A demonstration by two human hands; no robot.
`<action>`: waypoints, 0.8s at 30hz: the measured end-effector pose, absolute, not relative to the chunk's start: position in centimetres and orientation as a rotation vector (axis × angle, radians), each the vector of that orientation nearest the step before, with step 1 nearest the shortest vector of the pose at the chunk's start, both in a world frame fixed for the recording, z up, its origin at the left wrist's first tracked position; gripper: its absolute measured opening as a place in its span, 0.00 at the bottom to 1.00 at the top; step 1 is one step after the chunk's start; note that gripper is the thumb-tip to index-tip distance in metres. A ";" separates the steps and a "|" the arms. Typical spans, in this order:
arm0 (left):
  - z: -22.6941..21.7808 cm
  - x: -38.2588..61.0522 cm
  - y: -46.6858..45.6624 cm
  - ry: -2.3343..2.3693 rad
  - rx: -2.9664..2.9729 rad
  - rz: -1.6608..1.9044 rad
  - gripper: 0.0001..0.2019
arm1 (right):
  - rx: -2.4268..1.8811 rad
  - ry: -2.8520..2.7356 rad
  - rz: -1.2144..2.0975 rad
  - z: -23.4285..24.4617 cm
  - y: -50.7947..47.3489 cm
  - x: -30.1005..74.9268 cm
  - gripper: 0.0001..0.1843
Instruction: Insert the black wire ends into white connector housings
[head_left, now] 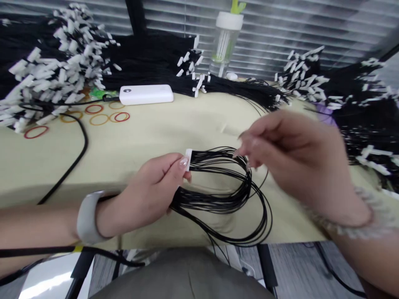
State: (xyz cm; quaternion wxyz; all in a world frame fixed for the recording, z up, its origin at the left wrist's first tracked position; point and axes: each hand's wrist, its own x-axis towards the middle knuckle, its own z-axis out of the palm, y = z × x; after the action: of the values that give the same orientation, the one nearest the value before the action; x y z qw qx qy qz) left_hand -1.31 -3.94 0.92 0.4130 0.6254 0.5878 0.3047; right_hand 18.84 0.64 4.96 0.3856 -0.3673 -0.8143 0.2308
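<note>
My left hand (pixel 156 182) is closed, thumb on top, on a white connector (pixel 188 160) from which many thin black wires run to the right. The black wires (pixel 218 203) bend round in a loop and come back beneath my left hand, where its fingers hide part of them. Some strands hang past the table's front edge. At the right side of the loop, my right hand (pixel 289 162) has its fingertips pinched together, and motion blurs it. Whether a wire is between those fingertips cannot be made out.
Bundles of black wires with white connectors (pixel 75 54) lie along the back left; more connectors (pixel 305 70) lie at the right. A white power bank (pixel 146 94), rubber bands (pixel 99 119) and a black cable (pixel 84 141) rest on the table. A lidded cup (pixel 226 41) stands behind.
</note>
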 end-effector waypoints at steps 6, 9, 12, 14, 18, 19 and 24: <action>0.9 -1.2 -4.0 1.453 1.546 0.775 0.16 | -0.892 -2.466 0.213 3.7 -0.3 17.4 0.05; 0.9 -1.2 -4.0 1.448 1.551 0.792 0.16 | -0.856 -2.536 0.253 3.5 -0.1 17.5 0.05; 0.9 -1.2 -3.9 1.433 1.571 0.806 0.16 | -0.845 -2.564 0.262 3.4 -0.2 17.5 0.05; 0.9 -1.2 -3.9 1.433 1.587 0.802 0.16 | -0.843 -2.562 0.254 3.3 -0.2 17.5 0.05; 0.9 -1.3 -3.9 1.446 1.601 0.796 0.16 | -0.830 -2.543 0.247 3.1 -0.1 17.2 0.06; 0.9 -1.3 -3.9 1.439 1.590 0.793 0.16 | -0.827 -2.539 0.256 3.1 -0.1 17.2 0.06; 0.9 -1.3 -4.0 1.410 1.553 0.792 0.16 | -0.830 -2.528 0.297 3.3 -0.1 17.2 0.07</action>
State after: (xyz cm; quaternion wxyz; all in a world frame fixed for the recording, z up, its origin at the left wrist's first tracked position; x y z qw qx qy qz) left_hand -1.30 -3.95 0.88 0.4349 0.6237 0.5662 0.3181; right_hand 17.22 -0.11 3.27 0.2299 -0.3016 -0.9190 0.1078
